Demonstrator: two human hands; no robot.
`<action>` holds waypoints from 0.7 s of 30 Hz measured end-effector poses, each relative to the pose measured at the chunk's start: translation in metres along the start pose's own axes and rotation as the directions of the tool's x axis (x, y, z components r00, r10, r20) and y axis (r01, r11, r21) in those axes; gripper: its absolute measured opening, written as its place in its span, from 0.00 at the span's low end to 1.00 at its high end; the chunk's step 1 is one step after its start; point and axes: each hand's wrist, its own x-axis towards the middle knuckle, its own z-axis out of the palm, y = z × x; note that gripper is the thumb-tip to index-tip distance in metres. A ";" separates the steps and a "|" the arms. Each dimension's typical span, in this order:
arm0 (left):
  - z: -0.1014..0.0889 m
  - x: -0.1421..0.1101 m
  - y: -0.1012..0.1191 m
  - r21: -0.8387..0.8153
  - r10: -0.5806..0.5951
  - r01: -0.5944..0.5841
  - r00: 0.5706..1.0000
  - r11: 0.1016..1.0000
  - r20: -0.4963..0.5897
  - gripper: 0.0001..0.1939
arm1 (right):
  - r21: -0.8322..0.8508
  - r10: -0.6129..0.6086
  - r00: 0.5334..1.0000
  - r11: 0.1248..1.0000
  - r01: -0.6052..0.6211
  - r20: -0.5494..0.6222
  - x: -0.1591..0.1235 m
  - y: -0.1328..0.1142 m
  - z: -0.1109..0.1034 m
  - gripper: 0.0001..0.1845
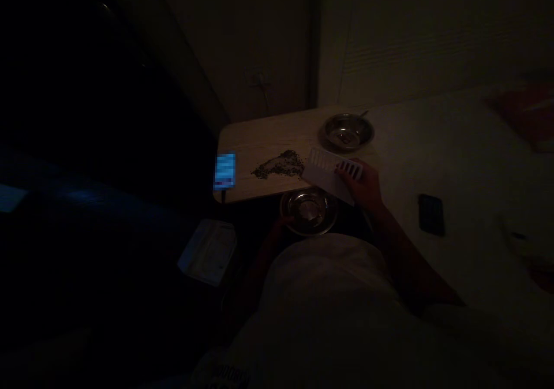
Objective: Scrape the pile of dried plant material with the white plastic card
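Observation:
In dim light, my right hand (363, 184) grips a pale flat panel with a row of slots (326, 175); its exact kind is unclear. The panel is tilted over the front of the small wooden table (251, 138). Just left of it lies a loose spread of small dark bits (281, 164), perhaps seeds or grains. Below the table's front edge is a shiny metal bowl (309, 211). My left hand (283, 220) is at the bowl's left rim, its fingers curled there and mostly lost in shadow.
A second metal bowl (348, 132) with a utensil handle stands at the table's back right. A lit screen (225, 171) is at the left end. A dark phone (431, 214) lies on the pale surface to the right. A box-like object (208, 251) sits lower left.

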 end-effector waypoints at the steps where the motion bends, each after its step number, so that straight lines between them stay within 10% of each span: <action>1: 0.001 0.000 0.000 -0.002 0.006 -0.006 1.000 1.000 0.007 0.15 | 0.012 0.008 1.000 1.000 -0.008 0.015 -0.001 0.001 0.002 0.14; 21: -0.004 0.001 -0.003 0.037 -0.020 0.021 0.999 0.999 -0.035 0.13 | 0.120 0.134 0.990 0.984 -0.129 -0.036 -0.001 0.026 0.009 0.15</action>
